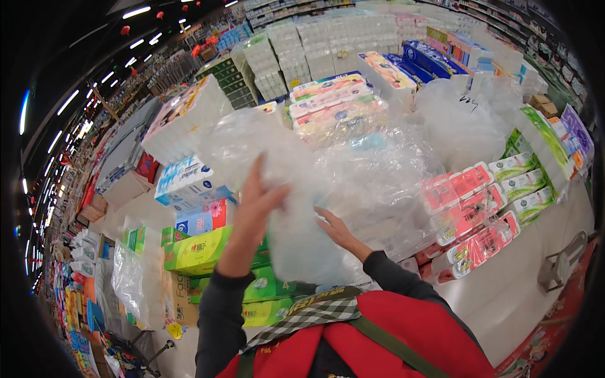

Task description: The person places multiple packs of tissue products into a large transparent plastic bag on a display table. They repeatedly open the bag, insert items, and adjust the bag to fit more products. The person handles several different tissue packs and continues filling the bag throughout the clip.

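Note:
My left hand is raised and blurred, fingers apart, in front of a translucent plastic bag that looks partly opened out. My right hand is at the bag's right edge, its fingers spread. Whether its fingertips touch the film cannot be told. Behind both hands, a heap of clear crinkled plastic film covers part of the stacked goods. Below my left forearm are green tissue packs, partly hidden by the arm and bag.
Red-and-white toilet roll packs and green-and-white packs lie at right. A large translucent bag stands behind them. White tissue stacks line the back. At lower right, a grey stool is on the floor. Clear plastic hangs at left.

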### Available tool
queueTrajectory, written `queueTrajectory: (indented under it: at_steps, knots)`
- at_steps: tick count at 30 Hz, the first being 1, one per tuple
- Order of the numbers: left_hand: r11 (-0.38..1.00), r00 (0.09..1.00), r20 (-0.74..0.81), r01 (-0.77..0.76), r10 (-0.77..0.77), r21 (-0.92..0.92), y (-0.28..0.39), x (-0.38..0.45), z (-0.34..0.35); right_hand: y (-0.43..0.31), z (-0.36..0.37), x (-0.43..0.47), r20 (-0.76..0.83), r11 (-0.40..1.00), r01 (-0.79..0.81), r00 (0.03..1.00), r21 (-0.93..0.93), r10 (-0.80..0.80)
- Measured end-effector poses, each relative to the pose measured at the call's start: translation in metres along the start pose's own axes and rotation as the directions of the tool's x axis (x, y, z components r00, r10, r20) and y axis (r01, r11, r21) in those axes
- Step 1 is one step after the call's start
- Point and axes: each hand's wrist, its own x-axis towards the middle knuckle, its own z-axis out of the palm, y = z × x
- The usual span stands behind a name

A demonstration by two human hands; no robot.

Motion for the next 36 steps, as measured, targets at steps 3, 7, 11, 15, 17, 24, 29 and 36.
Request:
queueTrajectory:
  at_steps: [3,7,11,15,17,24,29,36]
  knots:
    - [0.998,0.960,0.278,-0.019,0.002,0.057,-0.018,0.041,0.081,0.027,0.003,-0.034,-0.018,0.931,0.080,0.997,0.355,-0.079]
    - [0.949,0.761,0.643,-0.260,0.086,0.181,-0.053,0.050,0.180,0.054,-0.039,-0.095,0.013,0.976,-0.023,1.000,0.217,0.021]
    - [0.385,0.483,0.708,-0.868,0.515,0.312,-0.095,0.034,0.193,0.045,-0.085,-0.138,-0.080,0.762,-0.084,0.981,0.642,0.175]
    - [0.331,0.726,0.597,-0.687,0.340,0.647,-0.129,0.073,0.168,0.015,-0.118,-0.173,-0.114,0.210,-0.024,0.776,0.977,0.620]
    - [0.241,0.778,0.533,-0.617,0.333,0.749,-0.138,0.095,0.151,-0.009,-0.135,-0.183,-0.336,0.395,0.070,0.670,0.916,0.662]
    - [0.076,0.733,0.660,-0.676,0.166,0.733,-0.192,0.129,0.172,-0.159,-0.234,-0.159,-0.903,0.993,0.023,0.412,-0.118,-0.117]
    - [0.140,0.639,0.759,-0.746,-0.121,0.651,-0.244,0.131,0.218,-0.134,-0.240,-0.034,-0.328,0.406,-0.145,0.842,-0.902,-0.429]
    - [0.181,0.657,0.689,-0.751,0.307,0.635,-0.198,0.174,0.177,-0.004,-0.267,-0.001,-0.492,0.278,-0.468,0.871,-0.839,-0.019]
